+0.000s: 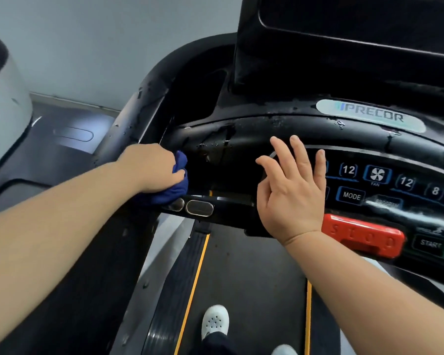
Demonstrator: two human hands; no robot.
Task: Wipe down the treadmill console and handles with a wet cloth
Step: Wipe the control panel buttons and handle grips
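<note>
Room: a pale grey wall (pixel 87 47) and a grey floor lie behind the treadmill. I stand on its belt (pixel 241 278), with one white shoe (pixel 214 321) showing below.
Left hand: my left hand (pixel 151 167) is clamped round the blue cloth (pixel 176 185). Fingers and thumb curl over the bunch so that I can press hard with it.
Cloth: it sits at the left end of the front handle (pixel 228 208) and touches the bar just beside the two metal pulse plates (pixel 199 208), where the handle meets the console.
Right hand: my right hand (pixel 292 185) is empty, fingers straight and spread, palm toward the console (pixel 241 139) at the left edge of the buttons (pixel 351 196). I cannot tell whether it touches the surface. I think I hold it there to steady myself, and off the keys so that nothing gets pressed.
Both hands: they are apart, and only the left one has the cloth.
Wet marks: water drops and streaks shine on the black top near the name plate (pixel 369 116) and on the left side rail (pixel 128 116). So I judge that these parts are already wiped.
Left to do: the buttons, the red stop bar (pixel 362 234) and the rest of the handle seem to remain, but the blur makes this unsure.
Risk: a wet cloth near the keys could start something, so light pressure is wise there.
</note>
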